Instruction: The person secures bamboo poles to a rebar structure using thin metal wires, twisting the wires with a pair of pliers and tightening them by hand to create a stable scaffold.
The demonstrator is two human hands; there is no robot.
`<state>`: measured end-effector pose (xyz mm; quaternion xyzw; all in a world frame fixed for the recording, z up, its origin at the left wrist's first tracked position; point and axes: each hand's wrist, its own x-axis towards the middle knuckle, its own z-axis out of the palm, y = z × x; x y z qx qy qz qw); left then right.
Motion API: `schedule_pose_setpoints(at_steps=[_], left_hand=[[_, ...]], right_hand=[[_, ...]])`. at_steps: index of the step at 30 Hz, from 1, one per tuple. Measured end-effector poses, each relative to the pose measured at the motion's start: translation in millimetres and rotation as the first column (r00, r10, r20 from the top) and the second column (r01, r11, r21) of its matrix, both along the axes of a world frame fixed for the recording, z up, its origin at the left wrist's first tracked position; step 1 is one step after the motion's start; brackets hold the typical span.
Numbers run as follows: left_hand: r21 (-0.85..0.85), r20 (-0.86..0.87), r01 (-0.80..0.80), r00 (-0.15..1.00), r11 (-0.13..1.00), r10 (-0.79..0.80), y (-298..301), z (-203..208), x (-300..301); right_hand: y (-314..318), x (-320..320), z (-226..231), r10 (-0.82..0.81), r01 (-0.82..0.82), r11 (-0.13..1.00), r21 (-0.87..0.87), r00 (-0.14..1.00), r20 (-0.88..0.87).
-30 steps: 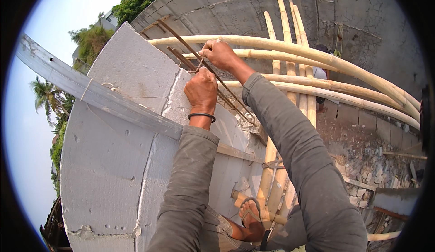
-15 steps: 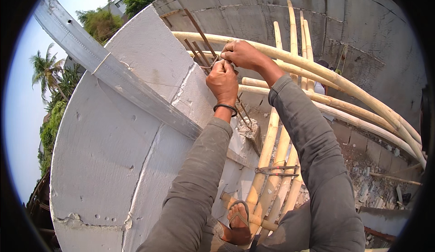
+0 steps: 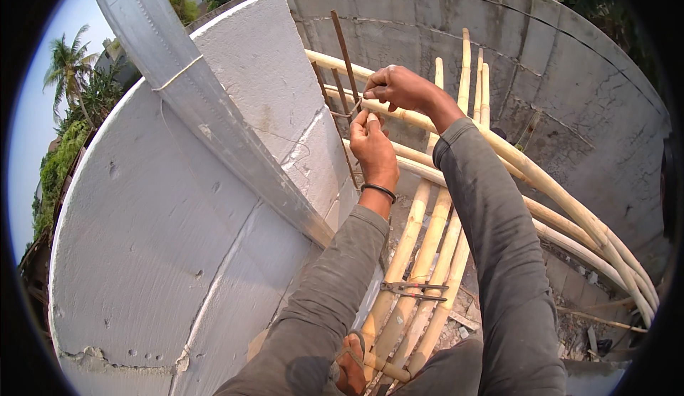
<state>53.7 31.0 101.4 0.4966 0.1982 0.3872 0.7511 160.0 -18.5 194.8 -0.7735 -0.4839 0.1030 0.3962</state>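
Both my hands are raised in front of me beside upright rusty reinforcing bars (image 3: 343,50) at the edge of the white block wall. My left hand (image 3: 375,155) is closed in a pinch, thumb and forefinger pointing up at the bars. Just above it my right hand (image 3: 405,89) is closed too, its fingertips bent toward the same spot. What they pinch is too small to make out. A thin rusty steel loop (image 3: 340,114) crosses the bars right beside the fingertips. A pair of pincers (image 3: 415,290) lies across the bamboo poles below.
Bamboo poles (image 3: 456,235) form a walkway under my sandalled foot (image 3: 350,364). Longer bamboo rails (image 3: 570,207) curve off to the right. A grey metal channel (image 3: 214,104) leans across the white block wall (image 3: 164,239). A tall concrete wall (image 3: 570,61) stands behind, with rubble (image 3: 577,325) below right.
My view has shifted, so the wall and bars sit farther right. The fingertips, bunched together before, are now slightly apart, with my left thumb and forefinger more extended. The pincers stay on the poles.
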Motion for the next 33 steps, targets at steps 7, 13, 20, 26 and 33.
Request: schedule_pose_setpoints(at_steps=[7, 13, 20, 26, 33], left_hand=[[-0.576, 0.321, 0.304, 0.938, 0.759, -0.133, 11.0, 18.6, 18.7], [-0.526, 0.473, 0.410, 0.869, 0.745, -0.145, 11.1, 8.2, 31.8], [-0.393, 0.681, 0.623, 0.691, 0.677, -0.240, 19.5, -10.5, 40.3], [-0.353, 0.526, 0.446, 0.822, 0.822, -0.219, 15.1, -8.5, 27.8], [-0.505, 0.418, 0.329, 0.902, 0.798, -0.107, 11.7, 10.6, 21.3]], right_hand=[[-3.9, -8.5, -3.6, 0.015, -0.028, 0.999, 0.038, 0.956, 0.294], [-15.9, -18.7, 5.6, -0.032, 0.031, 0.999, -0.008, 0.999, -0.033], [-31.1, -22.6, -1.9, -0.002, 0.012, 0.997, 0.071, 0.989, -0.149], [-30.3, -22.4, -11.6, -0.120, 0.111, 0.990, 0.087, 0.987, 0.104], [-33.1, -31.1, -25.3, -0.201, 0.207, 0.966, 0.154, 0.978, -0.053]])
